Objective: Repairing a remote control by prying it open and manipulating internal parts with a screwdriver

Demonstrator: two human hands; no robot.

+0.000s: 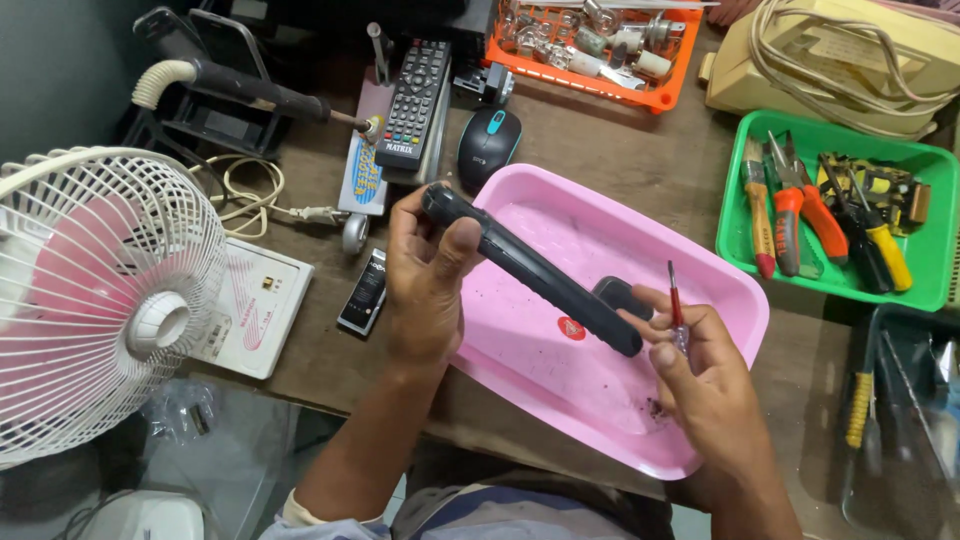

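Over the pink tray [560,395], left grip [425,280] clasps the black remote [530,265]; right grip [700,365] pinches a screwdriver [674,300].

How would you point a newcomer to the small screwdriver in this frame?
Start at the pink tray in the middle of the table. Over its right side the right hand holds a small screwdriver upright, beside the end of the long black remote-like bar. Its thin red-and-clear handle sets it apart from the bulkier tools in the green tray.

Even, bright light falls from above; my hands [425,275] cast soft shadows at six o'clock, and the edges bend outward slightly.
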